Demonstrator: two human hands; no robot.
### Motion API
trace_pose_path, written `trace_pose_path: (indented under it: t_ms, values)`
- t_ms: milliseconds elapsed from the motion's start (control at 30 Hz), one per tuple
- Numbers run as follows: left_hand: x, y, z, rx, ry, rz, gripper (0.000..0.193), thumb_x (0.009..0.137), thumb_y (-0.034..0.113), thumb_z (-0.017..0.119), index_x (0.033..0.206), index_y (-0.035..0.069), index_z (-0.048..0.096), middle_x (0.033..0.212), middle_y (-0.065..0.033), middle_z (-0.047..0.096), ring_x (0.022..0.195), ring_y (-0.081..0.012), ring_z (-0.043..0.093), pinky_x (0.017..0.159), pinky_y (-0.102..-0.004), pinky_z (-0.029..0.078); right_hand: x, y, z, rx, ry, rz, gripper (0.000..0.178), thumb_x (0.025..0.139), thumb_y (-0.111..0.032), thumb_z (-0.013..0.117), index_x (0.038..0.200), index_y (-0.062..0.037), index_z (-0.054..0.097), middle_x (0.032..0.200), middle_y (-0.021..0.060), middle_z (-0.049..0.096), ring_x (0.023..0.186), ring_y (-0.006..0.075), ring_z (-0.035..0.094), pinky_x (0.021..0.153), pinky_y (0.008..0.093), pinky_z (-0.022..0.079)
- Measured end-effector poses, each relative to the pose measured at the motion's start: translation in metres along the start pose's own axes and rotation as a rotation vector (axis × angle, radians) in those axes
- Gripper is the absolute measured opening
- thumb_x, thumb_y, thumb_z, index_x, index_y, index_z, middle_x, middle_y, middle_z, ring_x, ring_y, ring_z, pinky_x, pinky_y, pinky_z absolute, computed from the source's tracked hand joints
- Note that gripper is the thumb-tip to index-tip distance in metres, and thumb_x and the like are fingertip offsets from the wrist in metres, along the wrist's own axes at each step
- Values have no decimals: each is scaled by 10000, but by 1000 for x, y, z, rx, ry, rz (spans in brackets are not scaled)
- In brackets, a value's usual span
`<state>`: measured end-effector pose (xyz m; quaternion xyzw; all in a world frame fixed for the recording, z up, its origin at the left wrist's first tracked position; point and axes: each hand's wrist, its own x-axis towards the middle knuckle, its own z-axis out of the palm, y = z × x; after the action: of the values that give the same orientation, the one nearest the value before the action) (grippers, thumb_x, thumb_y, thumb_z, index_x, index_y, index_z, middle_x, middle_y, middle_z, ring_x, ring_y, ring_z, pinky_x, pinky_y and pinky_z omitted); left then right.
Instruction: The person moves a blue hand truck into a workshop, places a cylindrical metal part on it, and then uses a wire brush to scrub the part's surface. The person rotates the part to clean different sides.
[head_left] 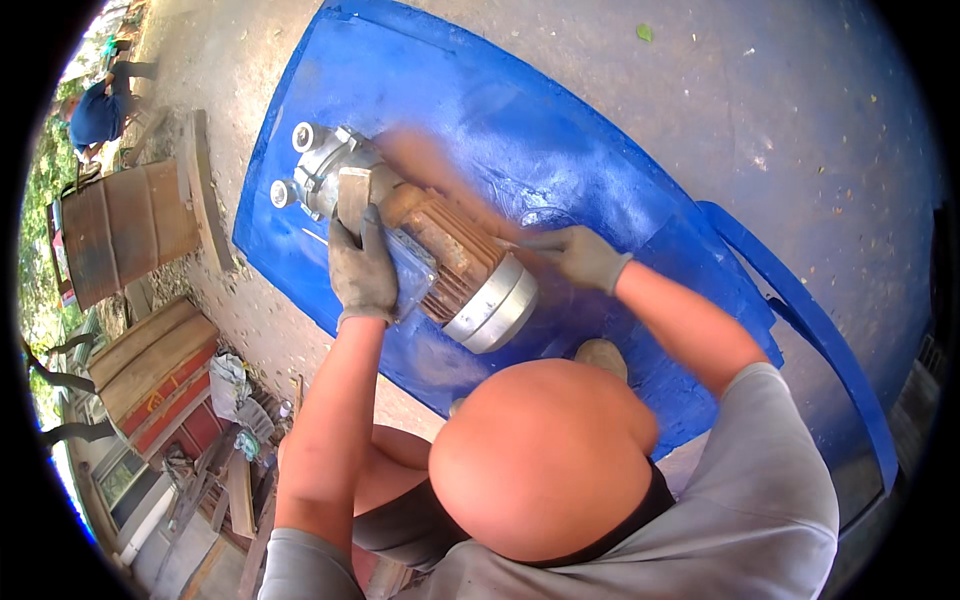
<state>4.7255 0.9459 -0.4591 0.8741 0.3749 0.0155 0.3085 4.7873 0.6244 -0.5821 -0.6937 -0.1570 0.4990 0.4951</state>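
Motor (462,250), rusty ribbed casing, smooth silvery end cap nearest, on glossy blue sheet (590,130). Right gloved hand (582,258) beside ribs, blurred, can't tell finger grip. Left gloved hand (362,268): fingers gripping tan rectangular block (354,192). Farther: grey metal flanged fitting (325,168).

A blue sheet (400,62) carries 1 rusty motor (458,246).

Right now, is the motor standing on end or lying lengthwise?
Lying lengthwise: the motor shows its long ribbed side, stretched along the blue surface.
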Motion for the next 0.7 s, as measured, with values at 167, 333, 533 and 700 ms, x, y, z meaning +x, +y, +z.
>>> trace_pose_path:
  t_ms: [167, 333, 533, 700]
  values:
    - [2, 0, -1, 149, 16, -44, 673, 1106, 528, 599, 1479, -32, 618, 1388, -291, 708, 1282, -446, 682, 1099, -490, 513, 29, -30, 40, -165, 233, 10, 384, 1074, -315, 621, 1414, -238, 782, 1314, 181, 792, 1180, 363, 773, 1063, 422, 588]
    - [1, 11, -4, 55, -7, -2, 678, 1104, 531, 598, 1469, -41, 619, 1365, -296, 712, 1260, -445, 687, 1085, -496, 515, 63, -42, 31, -53, 242, -76, 368, 1083, -292, 612, 1407, -252, 781, 1312, 159, 791, 1206, 372, 762, 1080, 442, 580]
    - [2, 2, -8, 105, -9, -46, 647, 1100, 523, 611, 1463, -12, 631, 1338, -293, 717, 1235, -448, 694, 1065, -495, 523, 1, 3, 38, -64, 176, -63, 349, 1128, -349, 637, 1434, -239, 764, 1368, 147, 788, 1245, 327, 768, 1083, 407, 575]
    - [2, 20, 3, 102, -66, -51, 643, 1094, 529, 614, 1445, -9, 633, 1305, -294, 722, 1206, -461, 697, 1047, -516, 524, 72, -26, 25, -46, 235, -66, 365, 1116, -322, 605, 1435, -242, 762, 1328, 172, 780, 1206, 378, 761, 1070, 422, 588]
